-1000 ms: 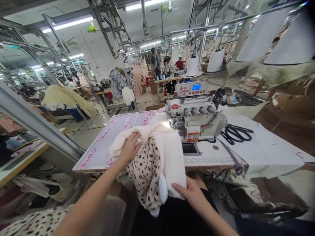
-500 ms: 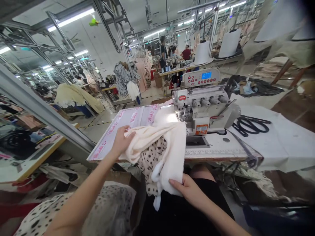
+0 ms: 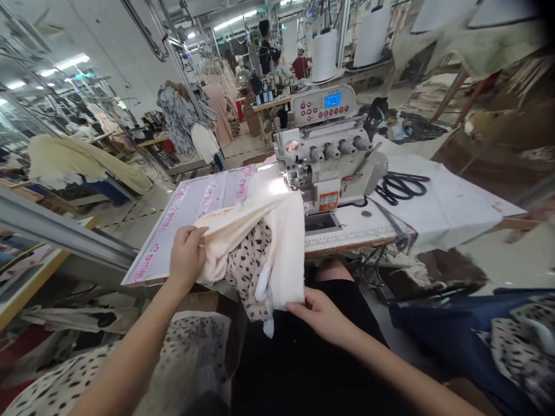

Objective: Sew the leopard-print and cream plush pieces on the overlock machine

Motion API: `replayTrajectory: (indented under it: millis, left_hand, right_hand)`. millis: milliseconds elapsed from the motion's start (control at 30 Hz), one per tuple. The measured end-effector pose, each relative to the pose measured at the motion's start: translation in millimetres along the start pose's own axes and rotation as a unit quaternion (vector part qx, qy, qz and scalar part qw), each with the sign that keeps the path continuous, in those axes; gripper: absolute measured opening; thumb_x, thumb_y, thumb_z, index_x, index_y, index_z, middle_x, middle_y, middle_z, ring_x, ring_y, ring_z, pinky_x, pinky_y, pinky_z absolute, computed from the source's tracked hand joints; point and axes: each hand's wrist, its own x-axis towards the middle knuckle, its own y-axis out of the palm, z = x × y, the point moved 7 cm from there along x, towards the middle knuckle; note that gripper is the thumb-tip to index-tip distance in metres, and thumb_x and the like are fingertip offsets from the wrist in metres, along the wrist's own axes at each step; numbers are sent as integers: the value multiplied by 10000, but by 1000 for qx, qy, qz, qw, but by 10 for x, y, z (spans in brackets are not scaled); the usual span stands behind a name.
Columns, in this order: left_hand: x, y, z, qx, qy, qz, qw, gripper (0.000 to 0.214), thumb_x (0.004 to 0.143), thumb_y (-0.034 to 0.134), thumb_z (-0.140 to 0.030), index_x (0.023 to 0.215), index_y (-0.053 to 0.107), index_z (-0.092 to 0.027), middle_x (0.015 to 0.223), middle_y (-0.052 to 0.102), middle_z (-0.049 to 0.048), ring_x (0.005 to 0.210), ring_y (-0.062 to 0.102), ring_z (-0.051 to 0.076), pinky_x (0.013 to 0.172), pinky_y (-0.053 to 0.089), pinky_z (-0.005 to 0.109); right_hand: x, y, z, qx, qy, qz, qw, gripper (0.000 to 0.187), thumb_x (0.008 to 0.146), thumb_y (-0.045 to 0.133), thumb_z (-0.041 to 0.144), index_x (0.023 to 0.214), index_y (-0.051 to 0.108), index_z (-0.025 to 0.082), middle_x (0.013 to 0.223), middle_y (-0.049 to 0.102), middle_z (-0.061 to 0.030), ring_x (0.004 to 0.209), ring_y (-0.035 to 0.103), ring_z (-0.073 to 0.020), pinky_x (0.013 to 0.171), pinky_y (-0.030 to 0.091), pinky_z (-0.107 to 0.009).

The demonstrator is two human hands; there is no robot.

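A cream fleece garment (image 3: 277,242) with a leopard-spotted lining (image 3: 243,268) hangs over the front edge of the sewing table (image 3: 191,214). Its far end lies under the needle area of the white overlock sewing machine (image 3: 333,164). My left hand (image 3: 186,257) is closed on the garment's left edge, lifting it off the table. My right hand (image 3: 318,312) pinches the garment's lower right edge over my lap.
Black scissors (image 3: 401,185) lie on a white cloth right of the machine. A bag of spotted fabric (image 3: 130,370) sits at my lower left, more spotted pieces at the lower right. Other workstations, hanging garments and people stand behind. A metal beam (image 3: 65,234) crosses the left.
My left hand has slid left and toward me along the garment's edge, pulling the cream fabric out. My right hand stays on the lower edge. The view has dipped downward.
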Motion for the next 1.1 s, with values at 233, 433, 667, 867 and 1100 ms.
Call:
replayTrajectory:
  millis: [233, 433, 667, 867, 1100]
  left_hand:
    - [-322, -251, -1227, -145, 86, 298, 940, 226, 890, 381, -299, 758, 520, -178, 619, 542, -15, 538, 503, 119, 496, 340, 225]
    - [-606, -43, -1683, -257, 54, 336, 904, 83, 850, 412, -206, 839, 482, -161, 727, 532, 15, 662, 515, 129, 600, 406, 238]
    - [-705, -195, -1717, -311, 96, 276, 905, 207, 844, 406, -89, 993, 520, -178, 890, 528, 49, 828, 514, 122, 739, 439, 220]
    - [-679, -278, -1768, -350, 90, 240, 901, 185, 825, 454, -67, 967, 528, -161, 831, 546, 42, 781, 526, 110, 704, 448, 204]
    - [-667, -238, -1738, -384, 64, 241, 889, 140, 808, 506, -70, 904, 552, -161, 790, 565, 31, 746, 536, 108, 663, 447, 210]
  right_hand:
    - [-139, 245, 319, 1, -46, 48, 998, 246, 833, 502, 319, 699, 590, 132, 706, 551, -2, 666, 498, -128, 653, 413, -230]
    - [-276, 264, 361, 7, -54, 29, 998, 127, 828, 511, 246, 833, 572, 135, 699, 520, 11, 616, 437, -99, 580, 373, -197]
    - [-350, 252, 482, -45, -74, 39, 996, 235, 854, 485, 280, 669, 522, 140, 643, 447, 23, 614, 426, -97, 585, 360, -201]
    - [-390, 281, 595, -59, -112, 38, 991, 270, 886, 435, 358, 742, 529, 149, 690, 478, 11, 650, 442, -106, 630, 383, -211]
    - [-434, 263, 603, -43, -118, 43, 991, 294, 902, 403, 365, 773, 547, 144, 712, 483, 6, 667, 453, -105, 650, 384, -203]
